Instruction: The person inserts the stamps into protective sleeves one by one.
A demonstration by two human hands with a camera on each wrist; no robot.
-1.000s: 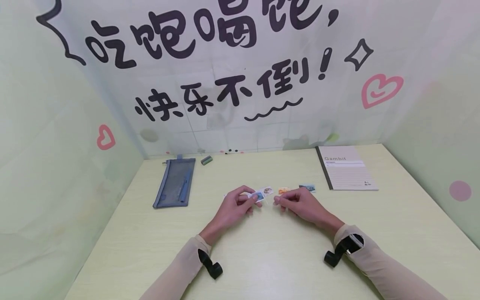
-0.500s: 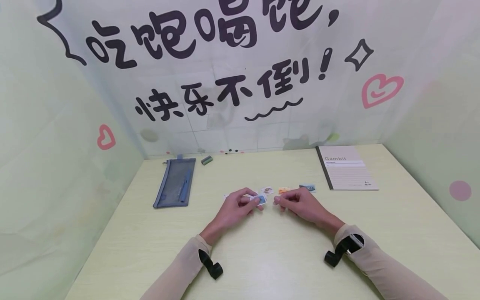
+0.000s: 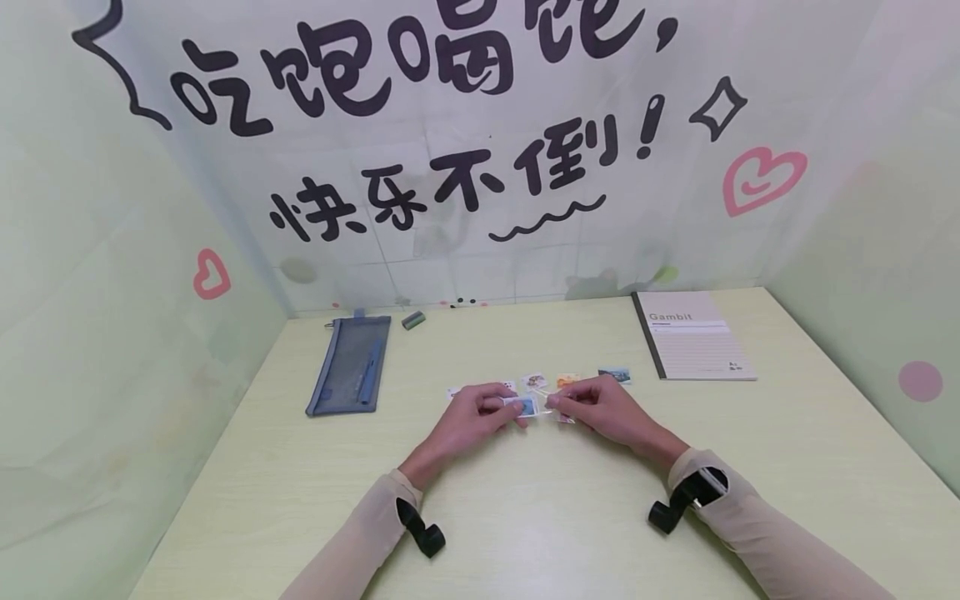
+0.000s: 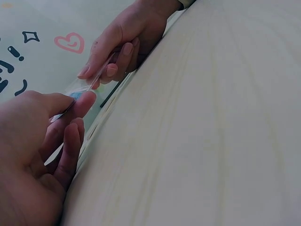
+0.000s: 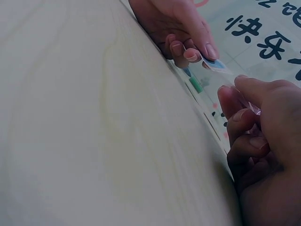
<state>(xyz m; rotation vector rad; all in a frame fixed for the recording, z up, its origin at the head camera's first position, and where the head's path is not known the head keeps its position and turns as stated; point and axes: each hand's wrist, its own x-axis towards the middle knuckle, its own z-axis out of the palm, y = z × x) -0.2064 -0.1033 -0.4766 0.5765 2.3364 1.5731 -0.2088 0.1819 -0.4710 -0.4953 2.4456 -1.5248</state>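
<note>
My left hand (image 3: 474, 418) pinches a small stamp-like card (image 3: 528, 406) with a blue picture and white border between thumb and fingers. A clear plastic sleeve (image 5: 229, 72) is pinched between the thumb and forefinger of my right hand (image 3: 609, 410), its other fingers curled in. The card's free end overlaps the sleeve in the right wrist view, and the sleeve spans the short gap between both hands. Behind them lie a pale picture card (image 3: 535, 381), an orange one (image 3: 567, 380) partly hidden by the right hand, and a blue-green one (image 3: 615, 375).
A blue mesh pencil case (image 3: 348, 367) with a pen inside lies at the left, beside a small green-and-grey block (image 3: 413, 321). At the back right is a notebook (image 3: 697, 337). A printed cloth wall (image 3: 465, 275) closes off the table's far edge.
The left hand has come slightly nearer, and its card has turned level and shifted right. Clear plastic now shows between the hands. The right hand has stayed nearly in place.
</note>
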